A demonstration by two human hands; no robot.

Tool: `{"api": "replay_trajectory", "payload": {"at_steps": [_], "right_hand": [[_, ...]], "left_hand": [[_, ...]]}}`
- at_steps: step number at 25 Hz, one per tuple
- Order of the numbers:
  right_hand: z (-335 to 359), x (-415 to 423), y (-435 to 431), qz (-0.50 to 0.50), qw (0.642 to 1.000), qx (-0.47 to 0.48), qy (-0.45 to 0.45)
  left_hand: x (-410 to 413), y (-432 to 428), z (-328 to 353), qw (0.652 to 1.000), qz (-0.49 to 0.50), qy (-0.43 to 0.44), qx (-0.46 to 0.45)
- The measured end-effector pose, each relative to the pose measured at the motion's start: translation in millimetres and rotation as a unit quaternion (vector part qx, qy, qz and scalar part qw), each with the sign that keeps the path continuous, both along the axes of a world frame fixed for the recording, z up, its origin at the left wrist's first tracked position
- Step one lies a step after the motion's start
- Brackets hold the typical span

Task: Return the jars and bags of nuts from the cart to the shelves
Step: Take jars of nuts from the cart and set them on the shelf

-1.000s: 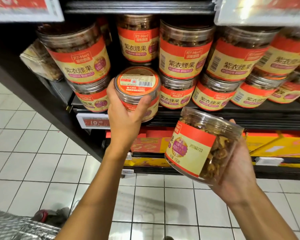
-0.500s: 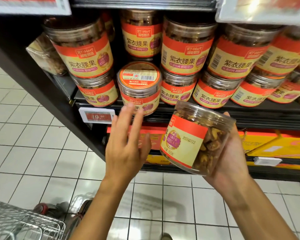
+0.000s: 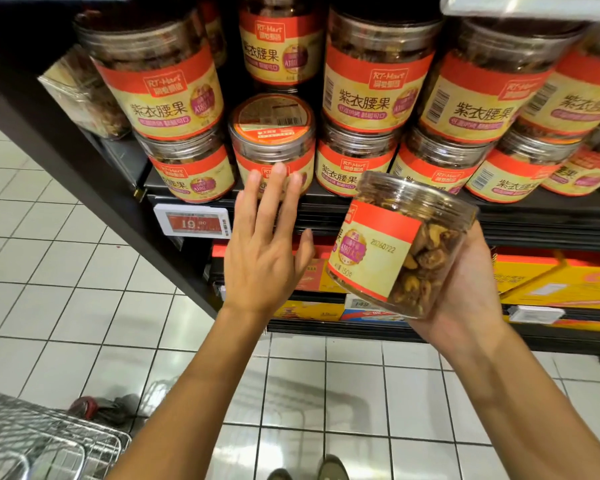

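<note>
A clear jar of nuts [image 3: 395, 244] with a red and cream label lies tilted in my right hand [image 3: 465, 289], whose fingers curl round its underside. My left hand [image 3: 267, 244] is flat with straight fingers, its fingertips against the front of a jar [image 3: 272, 133] standing on the dark shelf [image 3: 534, 216] with its lid facing me. Around that jar stand several like jars in two stacked rows.
A price tag [image 3: 193, 223] reading 19 hangs on the shelf edge at the left. Yellow and red boxes [image 3: 551, 282] fill the shelf below. The wire cart [image 3: 32, 441] sits at the bottom left on the white tiled floor. My shoes show at the bottom edge.
My left hand let go of the jar it had set on the shelf, drew back, and now touches its front with straight fingers. The jar in my right hand has stayed about where it was.
</note>
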State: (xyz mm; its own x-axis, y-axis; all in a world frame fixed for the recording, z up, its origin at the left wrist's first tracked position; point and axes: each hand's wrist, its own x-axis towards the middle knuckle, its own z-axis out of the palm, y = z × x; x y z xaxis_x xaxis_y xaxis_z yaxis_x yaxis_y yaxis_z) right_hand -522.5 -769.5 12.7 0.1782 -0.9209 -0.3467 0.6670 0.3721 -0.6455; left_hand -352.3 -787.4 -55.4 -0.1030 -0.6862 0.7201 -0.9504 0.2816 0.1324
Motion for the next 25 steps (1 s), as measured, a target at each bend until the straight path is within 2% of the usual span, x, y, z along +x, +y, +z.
{"api": "replay_trajectory", "payload": {"at_steps": [2, 3, 4, 5, 6, 7, 8, 9, 10, 12, 14, 18, 20, 22, 25], "right_hand": [[0.4, 1.1, -1.5, 0.000, 1.000, 0.000, 0.008], [1.3, 2.3, -2.5, 0.005, 1.000, 0.004, 0.020], [3.1, 3.8, -4.5, 0.011, 0.999, 0.009, 0.039], [5.8, 6.8, -6.4, 0.022, 0.998, 0.009, 0.063], [8.4, 11.4, -9.1, 0.035, 0.995, 0.003, 0.094], [12.6, 18.3, -11.2, 0.046, 0.991, -0.007, 0.129], [17.2, 25.9, -11.6, 0.051, 0.985, -0.018, 0.161], [21.4, 32.7, -11.3, 0.054, 0.982, -0.033, 0.181], [23.9, 37.1, -10.1, 0.068, 0.977, -0.063, 0.192], [31.6, 44.3, -1.7, 0.112, 0.966, -0.160, 0.171], [43.0, 45.5, 7.3, 0.142, 0.959, -0.192, 0.151], [50.4, 36.5, 31.0, 0.000, 0.938, -0.188, 0.292], [51.2, 49.2, 40.9, 0.036, 0.929, -0.195, 0.314], [44.4, 59.7, 42.0, 0.056, 0.912, -0.220, 0.343], [44.2, 62.3, 26.8, 0.005, 0.925, -0.210, 0.317]], "left_hand": [[6.8, 10.4, 8.6, 1.000, -0.008, -0.003, -0.012], [9.6, 17.7, 14.6, 0.998, -0.013, 0.058, -0.008], [10.7, 24.6, 24.2, 0.982, -0.025, 0.186, 0.021], [9.6, 31.4, 37.1, 0.928, -0.039, 0.363, 0.078], [5.2, 36.7, 53.4, 0.831, -0.076, 0.529, 0.150], [1.7, 39.1, 66.1, 0.740, -0.102, 0.631, 0.210], [-1.8, 40.8, 76.0, 0.691, -0.125, 0.664, 0.256], [-7.2, 41.3, 82.9, 0.686, -0.151, 0.654, 0.279], [-14.1, 41.6, 88.9, 0.698, -0.169, 0.638, 0.280], [-19.6, 41.4, 97.8, 0.734, -0.163, 0.625, 0.211], [-10.6, 37.3, 98.1, 0.741, -0.156, 0.638, 0.141], [-0.7, 35.0, 97.7, 0.727, -0.137, 0.666, 0.095], [-4.7, 36.6, 100.3, 0.722, -0.116, 0.676, 0.094], [-0.9, 39.1, 102.5, 0.708, -0.152, 0.679, 0.123], [11.8, 40.9, 100.7, 0.693, -0.158, 0.687, 0.152]]}}
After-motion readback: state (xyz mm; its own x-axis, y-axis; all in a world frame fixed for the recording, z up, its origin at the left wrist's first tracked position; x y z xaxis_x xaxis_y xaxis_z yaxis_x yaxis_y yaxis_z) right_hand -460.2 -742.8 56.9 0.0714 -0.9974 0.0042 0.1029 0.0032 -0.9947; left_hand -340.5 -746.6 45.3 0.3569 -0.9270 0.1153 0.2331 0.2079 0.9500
